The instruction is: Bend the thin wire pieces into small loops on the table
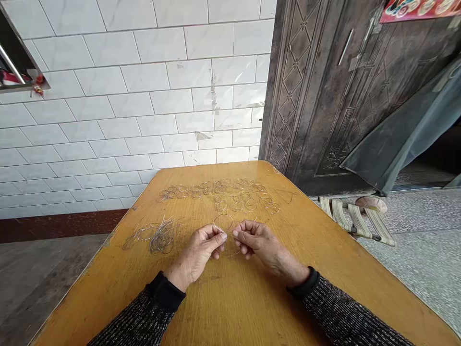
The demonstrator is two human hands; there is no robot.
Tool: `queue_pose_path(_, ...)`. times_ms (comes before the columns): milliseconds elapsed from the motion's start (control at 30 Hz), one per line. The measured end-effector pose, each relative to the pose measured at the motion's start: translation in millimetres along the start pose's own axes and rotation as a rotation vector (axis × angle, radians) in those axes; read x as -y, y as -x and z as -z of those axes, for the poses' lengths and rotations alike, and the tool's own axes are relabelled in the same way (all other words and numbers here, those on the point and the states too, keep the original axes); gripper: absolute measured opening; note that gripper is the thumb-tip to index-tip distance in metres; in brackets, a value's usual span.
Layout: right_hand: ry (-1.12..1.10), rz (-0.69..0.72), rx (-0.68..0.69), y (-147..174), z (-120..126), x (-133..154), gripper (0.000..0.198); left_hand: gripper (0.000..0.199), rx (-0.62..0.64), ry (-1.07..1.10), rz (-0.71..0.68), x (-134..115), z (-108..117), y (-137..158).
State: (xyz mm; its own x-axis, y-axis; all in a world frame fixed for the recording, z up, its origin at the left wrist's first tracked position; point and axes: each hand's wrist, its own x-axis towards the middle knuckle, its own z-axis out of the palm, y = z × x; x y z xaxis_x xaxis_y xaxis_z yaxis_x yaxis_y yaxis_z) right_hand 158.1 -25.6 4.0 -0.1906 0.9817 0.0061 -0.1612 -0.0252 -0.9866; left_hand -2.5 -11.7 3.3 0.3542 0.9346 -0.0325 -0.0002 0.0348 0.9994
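Over the middle of the wooden table (pixel 230 307), my left hand (pixel 202 251) and my right hand (pixel 260 244) face each other a short way apart. Each pinches a thin wire (pixel 224 216) between thumb and forefinger. A round loop of this wire rises above and between the fingertips, and a fainter curve shows below them. To the left of my left hand lies a tangled bundle of loose wires (pixel 161 239). Beyond both hands, rows of looped wire pieces (pixel 218 186) lie flat on the tabletop.
A white tiled wall (pixel 118 96) stands behind the table. To the right are a dark patterned metal door (pixel 306 96) and a hanging grey curtain (pixel 389 129). A stool with striped straps (pixel 356 221) sits on the floor by the table's right edge.
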Motion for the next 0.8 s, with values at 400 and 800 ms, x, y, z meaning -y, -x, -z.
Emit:
queue_pose_path(400, 0.021, 0.033, -0.03, -0.6, -1.4, -0.4, 0.035, 0.023, 0.015, 0.018, 0.009, 1.1, -0.1, -1.4)
queue_pose_path(800, 0.083, 0.046, -0.021, -3.5, -2.3, -4.1, 0.035, 0.021, 0.064, -0.049, -0.027, 0.4, -1.8, -0.4)
